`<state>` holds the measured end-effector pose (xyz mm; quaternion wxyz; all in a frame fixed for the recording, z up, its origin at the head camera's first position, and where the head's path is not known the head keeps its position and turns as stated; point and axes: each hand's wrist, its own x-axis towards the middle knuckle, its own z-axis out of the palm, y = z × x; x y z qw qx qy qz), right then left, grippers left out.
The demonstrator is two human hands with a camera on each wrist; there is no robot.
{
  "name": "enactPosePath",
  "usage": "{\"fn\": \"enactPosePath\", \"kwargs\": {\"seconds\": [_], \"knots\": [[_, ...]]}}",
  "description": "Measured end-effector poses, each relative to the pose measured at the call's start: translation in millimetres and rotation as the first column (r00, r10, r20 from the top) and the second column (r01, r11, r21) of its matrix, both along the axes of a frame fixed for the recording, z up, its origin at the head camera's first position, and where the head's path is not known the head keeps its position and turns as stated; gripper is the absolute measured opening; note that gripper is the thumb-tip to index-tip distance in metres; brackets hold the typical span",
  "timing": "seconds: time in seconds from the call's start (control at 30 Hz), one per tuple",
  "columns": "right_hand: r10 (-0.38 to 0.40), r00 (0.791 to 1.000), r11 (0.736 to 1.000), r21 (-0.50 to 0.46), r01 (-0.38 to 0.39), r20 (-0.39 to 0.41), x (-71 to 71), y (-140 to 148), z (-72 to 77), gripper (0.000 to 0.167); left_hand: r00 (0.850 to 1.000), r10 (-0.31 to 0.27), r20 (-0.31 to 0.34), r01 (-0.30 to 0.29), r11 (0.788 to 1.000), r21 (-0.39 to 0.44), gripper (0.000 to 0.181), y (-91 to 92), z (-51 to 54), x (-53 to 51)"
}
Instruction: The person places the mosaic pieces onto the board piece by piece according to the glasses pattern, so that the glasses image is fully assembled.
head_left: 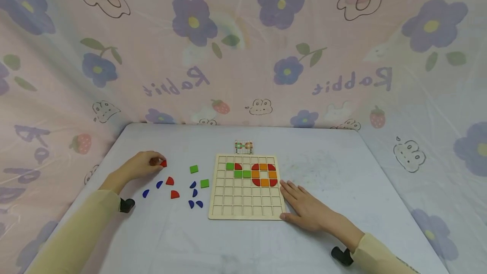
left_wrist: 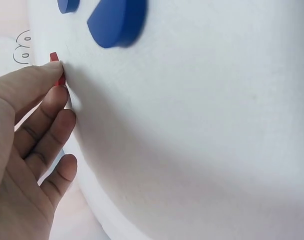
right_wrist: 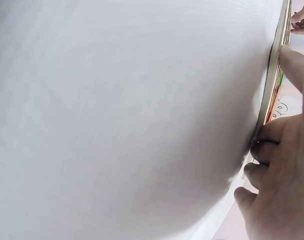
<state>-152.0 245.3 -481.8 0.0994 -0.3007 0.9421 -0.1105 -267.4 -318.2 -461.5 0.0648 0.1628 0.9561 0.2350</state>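
Note:
At the left side of the table my left hand (head_left: 141, 165) pinches a red quarter-round piece (head_left: 164, 164) between thumb and fingertips. The left wrist view shows a narrow edge of that red piece (left_wrist: 54, 56), the rest covered by the thumb. My right hand (head_left: 306, 207) lies on the table with its fingers extended, touching the right edge of the wooden grid board (head_left: 247, 201). In the board's upper cells sit green squares (head_left: 238, 174), red quarter-rounds (head_left: 255, 182) and orange squares (head_left: 264, 167); the lower rows show bare wood.
Between left hand and board lie two red quarter-rounds (head_left: 174, 194), two green squares (head_left: 194, 168) and several blue half-round pieces (head_left: 195, 193). A small patterned card (head_left: 244, 147) lies behind the board. A printed curtain (head_left: 243, 67) hangs around the white table (head_left: 228, 248).

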Motion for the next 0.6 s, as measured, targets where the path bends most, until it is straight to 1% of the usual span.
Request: {"fn": "enactPosePath", "kwargs": {"seconds": [0.1, 0.17, 0.3, 0.4, 0.5, 0.53, 0.6], "knots": [[0.003, 1.0, 1.0, 0.005, -0.003, -0.004, 0.6, 0, 1.0, 0.085, 1.0, -0.002, 0.004, 0.002, 1.0, 0.005, 0.025, 0.1, -2.0, -1.2], [-0.004, 1.0, 1.0, 0.019, 0.004, -0.003, 0.7, -1, 1.0, 0.085, 1.0, 0.007, 0.012, -0.007, 1.0, 0.007, 0.023, 0.4, -2.9, -1.9], [-0.004, 1.0, 1.0, 0.014, 0.004, -0.002, 1.2, -1, 2.1, 0.085, 1.0, 0.015, 0.014, -0.015, 1.0, 0.015, 0.021, 1.2, -4.4, -2.3], [0.001, 1.0, 1.0, 0.004, -0.001, 0.001, 1.5, -1, 2.7, 0.085, 1.0, 0.026, 0.001, -0.026, 1.0, 0.007, 0.02, 3.1, -5.8, -1.9], [0.003, 1.0, 1.0, 0.006, -0.003, 0.001, 1.6, -1, 2.6, 0.085, 1.0, 0.019, -0.022, -0.02, 1.0, -0.005, 0.021, 6.7, -6.2, -1.0], [0.002, 1.0, 1.0, 0.008, -0.002, 0.002, 1.4, -1, 2.4, 0.085, 0.999, 0.026, -0.027, -0.026, 1.0, -0.009, 0.022, 8.4, -6.3, -1.0], [0.001, 1.0, 1.0, 0.009, -0.001, 0.003, 1.3, -1, 2.0, 0.086, 0.999, 0.024, -0.036, -0.024, 1.0, -0.003, 0.023, 12.3, -5.4, -1.2]]}}
